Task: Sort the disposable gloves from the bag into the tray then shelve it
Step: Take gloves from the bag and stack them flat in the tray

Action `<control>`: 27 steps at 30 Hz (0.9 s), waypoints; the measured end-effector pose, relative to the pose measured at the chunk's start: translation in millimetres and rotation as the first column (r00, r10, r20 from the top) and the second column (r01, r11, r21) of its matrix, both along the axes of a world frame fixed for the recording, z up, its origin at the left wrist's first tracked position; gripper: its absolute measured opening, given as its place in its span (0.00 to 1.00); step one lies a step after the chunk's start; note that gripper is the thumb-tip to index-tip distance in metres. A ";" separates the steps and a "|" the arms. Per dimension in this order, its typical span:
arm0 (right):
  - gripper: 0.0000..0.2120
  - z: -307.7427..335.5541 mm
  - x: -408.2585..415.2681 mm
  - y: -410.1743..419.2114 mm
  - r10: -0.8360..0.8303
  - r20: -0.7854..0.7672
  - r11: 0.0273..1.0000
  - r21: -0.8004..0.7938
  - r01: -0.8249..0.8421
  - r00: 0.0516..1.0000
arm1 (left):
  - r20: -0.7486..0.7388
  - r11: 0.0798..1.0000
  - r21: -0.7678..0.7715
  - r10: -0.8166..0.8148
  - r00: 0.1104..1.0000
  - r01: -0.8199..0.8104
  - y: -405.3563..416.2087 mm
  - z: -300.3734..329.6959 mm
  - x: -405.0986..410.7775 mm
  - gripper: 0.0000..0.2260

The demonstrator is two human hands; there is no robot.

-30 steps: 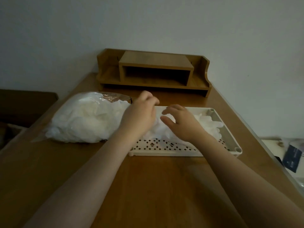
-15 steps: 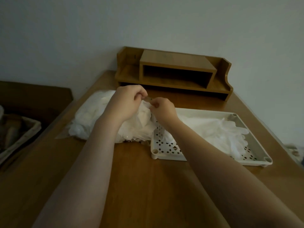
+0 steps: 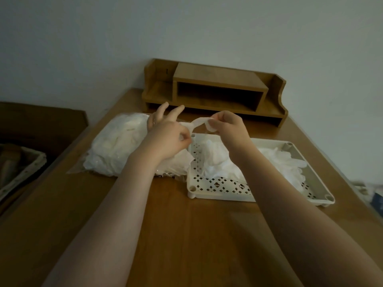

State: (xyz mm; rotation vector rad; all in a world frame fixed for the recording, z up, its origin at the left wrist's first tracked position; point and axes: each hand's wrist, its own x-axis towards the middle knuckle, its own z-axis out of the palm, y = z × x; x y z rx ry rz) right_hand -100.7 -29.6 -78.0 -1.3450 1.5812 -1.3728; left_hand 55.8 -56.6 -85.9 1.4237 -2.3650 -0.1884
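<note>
A clear plastic bag (image 3: 118,150) stuffed with white disposable gloves lies on the wooden table, left of a white perforated tray (image 3: 219,188). A heap of gloves (image 3: 277,162) lies in the tray. Above the tray's far left corner I stretch one translucent glove (image 3: 200,122) between both hands. My left hand (image 3: 167,137) pinches its left end with thumb and forefinger, the other fingers spread upward. My right hand (image 3: 230,127) pinches the right end with curled fingers.
A wooden desk shelf (image 3: 215,92) with an open slot stands at the table's back against the wall. A basket (image 3: 22,168) sits lower down, left of the table. Some dark and white items (image 3: 373,195) lie off the table's right edge.
My hands have risen from the bag's mouth and drawn apart, pulling a single glove taut between them. The view has tilted, showing more of the wall.
</note>
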 end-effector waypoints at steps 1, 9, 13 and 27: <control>0.04 -0.3 -3.7 1.3 -0.005 0.083 1.000 -0.007 0.005 0.997 | -0.050 0.999 -0.023 -0.024 0.998 0.022 1.7 2.4 -0.8 0.08; 0.10 5.8 -20.4 14.6 0.229 0.753 0.968 -0.108 -0.227 0.617 | -0.206 0.983 -0.175 -0.099 0.974 0.063 6.6 -2.8 -13.6 0.13; 0.12 8.7 -24.6 14.5 0.266 0.845 0.952 -0.155 -0.263 0.464 | -0.358 0.983 -0.181 -0.098 0.929 0.034 7.9 -5.9 -22.2 0.16; 0.12 -8.2 -16.0 15.9 0.195 0.154 0.965 0.145 -0.217 0.969 | -0.357 0.971 -0.201 -0.193 0.914 0.127 6.1 -4.6 -19.1 0.09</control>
